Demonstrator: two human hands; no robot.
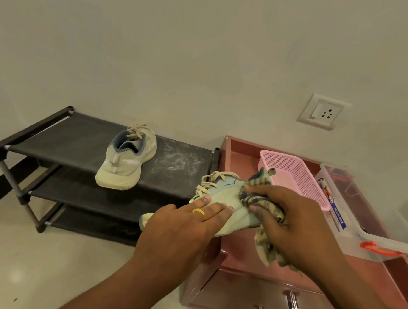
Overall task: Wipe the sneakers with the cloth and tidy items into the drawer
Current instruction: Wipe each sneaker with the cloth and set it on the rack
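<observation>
A pale green sneaker (221, 196) with beige laces lies on its side over the left edge of the pink drawer unit's top (242, 245). My left hand (185, 222), with a gold ring, rests on the sneaker with its fingers straight. My right hand (290, 218) grips a striped cloth (265, 243) and presses it against the sneaker's heel side. The cloth's loose end hangs below my palm. A second pale sneaker (127, 159) stands on the top shelf of the black shoe rack (179, 163). Drawer fronts with metal handles (292, 301) show at the bottom.
A pink mesh basket (297, 172) and a clear plastic box (369, 225) with an orange latch stand on the drawer unit to the right. A wall socket (322, 111) sits above them. The rack's top shelf is dusty beside the sneaker. Pale floor lies to the left.
</observation>
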